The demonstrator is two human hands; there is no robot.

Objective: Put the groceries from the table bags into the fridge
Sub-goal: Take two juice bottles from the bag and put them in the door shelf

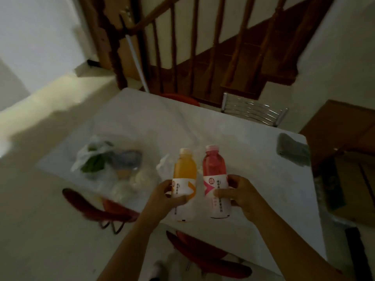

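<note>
Above the white table's [233, 138] near edge, left hand [162, 196] grips an orange plastic juice bottle [184, 179], right hand [239, 194] a red plastic juice bottle [215, 173], fingers curled round the labels; bare tabletop beyond.

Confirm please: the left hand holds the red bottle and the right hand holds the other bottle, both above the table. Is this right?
Not quite. In the head view the left hand holds the orange bottle; the red bottle is in the right hand. Both are above the table, as you said.

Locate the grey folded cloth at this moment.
In the head view the grey folded cloth lies at the far right corner of the white table, right of the red drink bottle and near the chrome-backed chair.
</note>
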